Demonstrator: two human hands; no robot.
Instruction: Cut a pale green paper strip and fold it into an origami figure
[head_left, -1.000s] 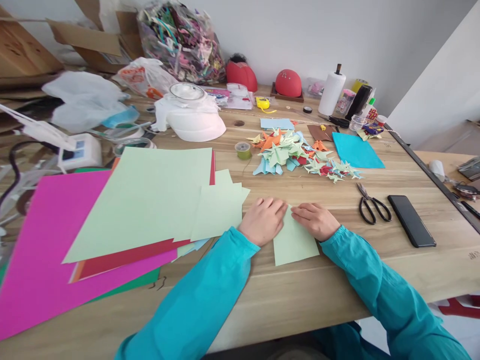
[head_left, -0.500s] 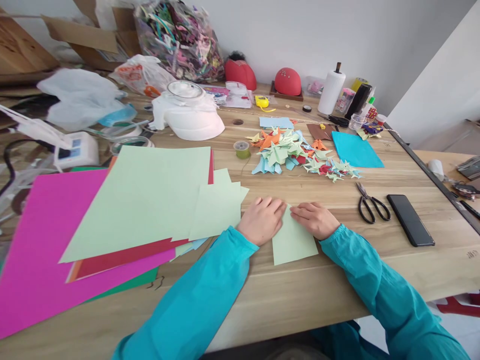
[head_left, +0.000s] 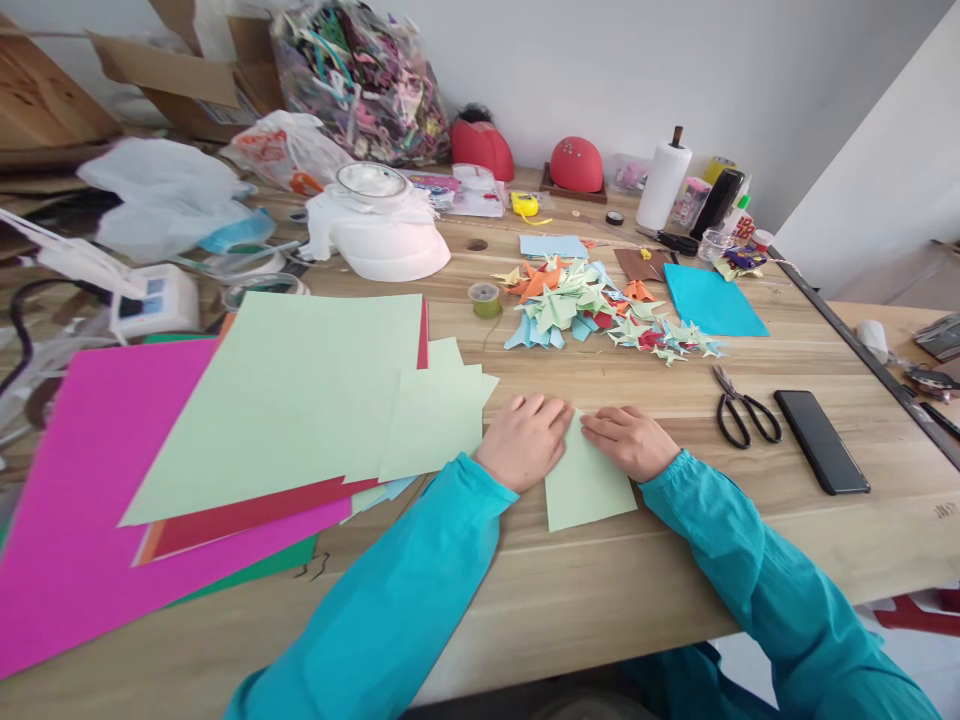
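Observation:
A pale green sheet of paper [head_left: 589, 490] lies on the table in front of me, seemingly folded at its far end. My left hand [head_left: 527, 440] is curled over its far left edge, the fingertips pressed down near the top corner. From the other side, my right hand [head_left: 630, 440] keeps its fingers together on the far right edge, close to the left fingertips. Both hands partly cover the paper's far end, so the fold there is hidden. Left of my left hand sits a smaller pale green sheet [head_left: 435, 420] on a stack of larger coloured paper [head_left: 292, 390].
Beyond my hands is a pile of folded paper pieces [head_left: 559, 300], beside a spool of thread [head_left: 484, 298] and a turquoise sheet [head_left: 714, 298]. Scissors [head_left: 744, 408] and a phone [head_left: 821, 440] lie to the right. White caps [head_left: 390, 240] and plastic bags [head_left: 165, 195] stand at back left.

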